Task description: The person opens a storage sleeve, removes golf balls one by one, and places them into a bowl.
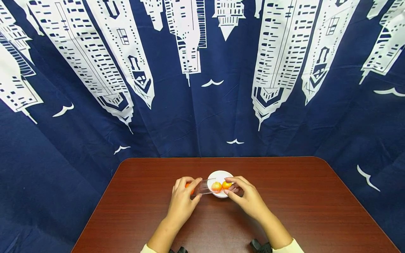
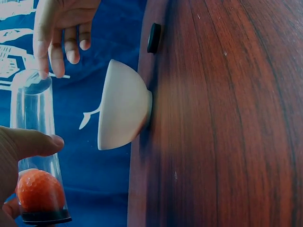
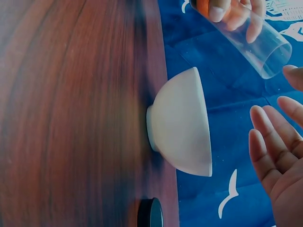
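My left hand (image 1: 183,198) grips a clear tube (image 2: 34,109) with its thumb across the side. At the tube's black-capped end sits an orange dimpled ball (image 2: 41,190). The open end points right, over a white bowl (image 3: 182,123) standing on the table. Inside the bowl are two orange balls; one ball (image 1: 216,187) shows through the tube, and another ball (image 1: 226,185) lies beside it. My right hand (image 1: 248,198) is by the tube's mouth above the bowl, fingers loosely extended, with nothing seen in it. Whether a fingertip touches the rim, I cannot tell.
A black round lid (image 3: 150,213) lies on the brown wooden table (image 1: 152,218), near the bowl and hidden in the head view. Behind the table's far edge hangs a dark blue cloth (image 1: 196,133) with white buildings and birds.
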`<state>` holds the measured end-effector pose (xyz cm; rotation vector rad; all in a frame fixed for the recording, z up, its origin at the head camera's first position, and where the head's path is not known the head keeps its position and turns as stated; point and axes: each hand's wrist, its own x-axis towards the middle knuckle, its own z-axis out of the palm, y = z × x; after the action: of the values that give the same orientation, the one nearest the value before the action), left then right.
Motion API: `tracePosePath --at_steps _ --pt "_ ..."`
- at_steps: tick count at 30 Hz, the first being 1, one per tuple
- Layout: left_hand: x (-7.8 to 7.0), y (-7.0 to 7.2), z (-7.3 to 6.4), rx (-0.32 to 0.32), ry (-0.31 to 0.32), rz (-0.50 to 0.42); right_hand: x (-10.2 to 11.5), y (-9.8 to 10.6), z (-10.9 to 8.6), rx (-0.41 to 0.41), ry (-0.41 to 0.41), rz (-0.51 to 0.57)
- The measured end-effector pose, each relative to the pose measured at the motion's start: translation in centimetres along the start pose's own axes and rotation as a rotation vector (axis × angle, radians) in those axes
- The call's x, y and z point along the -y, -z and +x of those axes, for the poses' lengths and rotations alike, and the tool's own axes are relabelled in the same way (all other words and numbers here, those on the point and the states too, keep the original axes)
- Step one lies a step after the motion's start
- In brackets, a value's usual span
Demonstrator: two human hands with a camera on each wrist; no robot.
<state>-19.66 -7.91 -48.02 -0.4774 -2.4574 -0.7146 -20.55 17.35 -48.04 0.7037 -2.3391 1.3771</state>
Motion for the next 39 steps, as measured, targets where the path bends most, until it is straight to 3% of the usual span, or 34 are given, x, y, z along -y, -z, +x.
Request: tracePosePath --at_steps 5,19,28,39 --pt "-0.2 0.2 0.1 0.008 -0.031 0.038 0.3 -0.3 -0.2 0.018 -0.012 0.049" --pt "-0.4 0.4 0.2 -0.059 -0.127 0.100 0.8 -1.2 -0.4 0.060 0.010 0.168" --pt "-0.5 0.7 0.3 -0.044 -0.136 0.137 0.7 -1.4 -0.4 0.086 0.010 0.240" --pt "-0.7 0.9 0.2 -0.042 -0.149 0.149 0.8 -1.7 -0.7 0.099 -0.059 0.272"
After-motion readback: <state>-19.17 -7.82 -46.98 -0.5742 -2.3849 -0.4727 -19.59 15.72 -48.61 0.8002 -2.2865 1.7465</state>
